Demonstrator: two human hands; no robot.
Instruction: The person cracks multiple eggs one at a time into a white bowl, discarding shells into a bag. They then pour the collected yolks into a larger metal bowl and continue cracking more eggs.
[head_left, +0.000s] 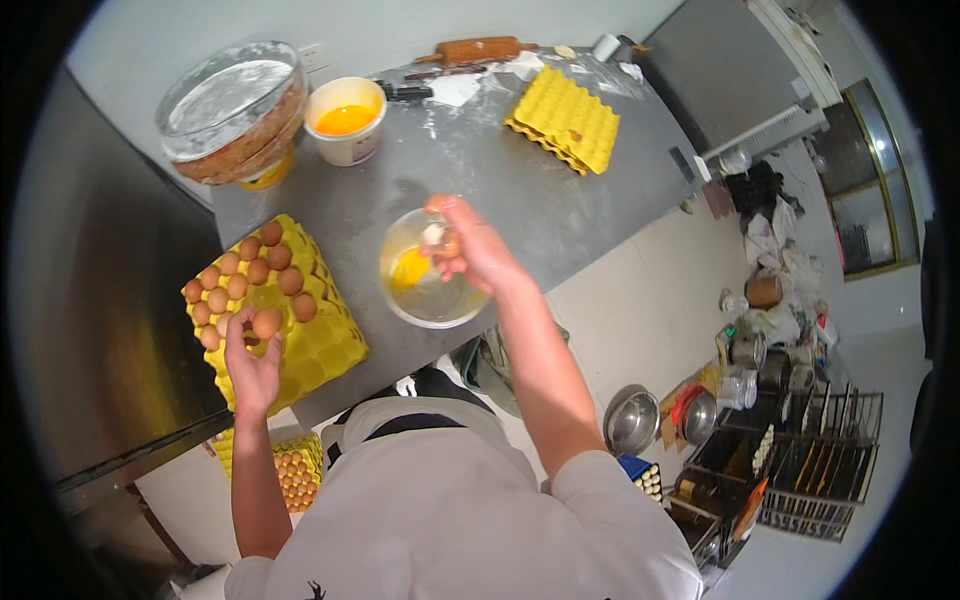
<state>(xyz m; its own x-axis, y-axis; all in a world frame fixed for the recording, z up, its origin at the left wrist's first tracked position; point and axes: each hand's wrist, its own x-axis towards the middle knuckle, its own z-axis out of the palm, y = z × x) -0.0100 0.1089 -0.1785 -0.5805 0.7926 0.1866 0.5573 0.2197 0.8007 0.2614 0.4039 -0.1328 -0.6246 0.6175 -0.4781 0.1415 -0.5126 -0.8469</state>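
My left hand (252, 364) holds a brown egg (267, 323) between thumb and fingers, just above a stack of yellow egg trays (315, 352). Several more brown eggs (237, 286) sit in the top tray's cups. Over a clear round bowl (442, 319), my right hand (469, 247) grips a cracked eggshell (444, 238), partly covered by the fingers. Inside the bowl lies yellow egg yolk (410, 268) with clear egg white around it. Beyond the bowl stands a white plastic tub (349, 148) holding orange-yellow liquid egg (345, 120).
A floury bowl (231, 112) stands at the back left of the grey table (450, 165). Empty yellow egg trays (566, 120) lie right of centre, with a wooden rolling pin (480, 51) by the wall. More trayed eggs (297, 480) stand below the table. Metal bowls (632, 420) and racks are on the right.
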